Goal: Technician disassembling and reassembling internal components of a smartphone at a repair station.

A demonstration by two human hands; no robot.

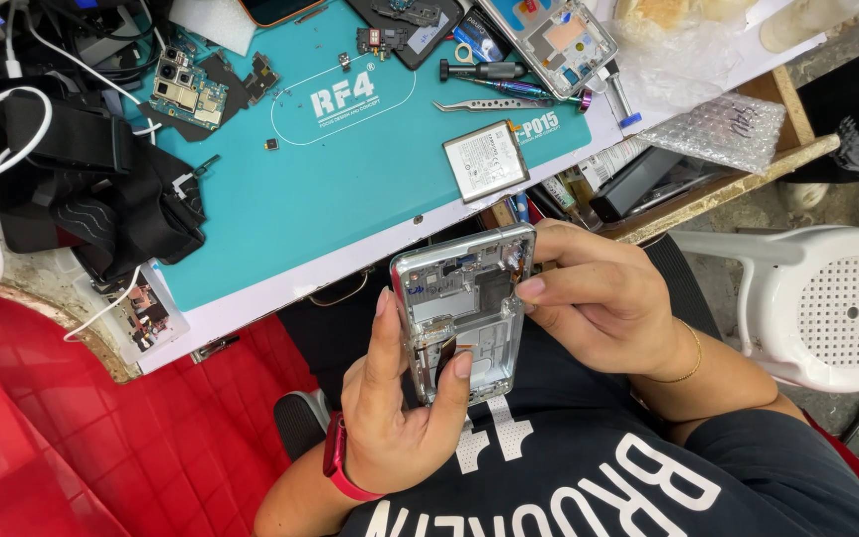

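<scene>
An opened silver phone frame [461, 298], its inner parts exposed, is held over my lap just below the table's front edge. My left hand [400, 408] grips its lower part, thumb pressed on the inside and a finger along the left rim. My right hand [603, 298] holds the upper right edge, fingertips touching the frame. On the teal work mat [330, 179] lie a flat phone battery [485, 159], a circuit board [186, 91], tweezers [484, 104] and a small screwdriver [481, 70].
Another opened phone body [561, 42] lies at the mat's far right. Black straps and white cables [82, 169] pile up at the left. Bubble wrap [728, 129] sits at the table's right end, a white plastic stool [827, 303] beside me, red floor [72, 438] at the left.
</scene>
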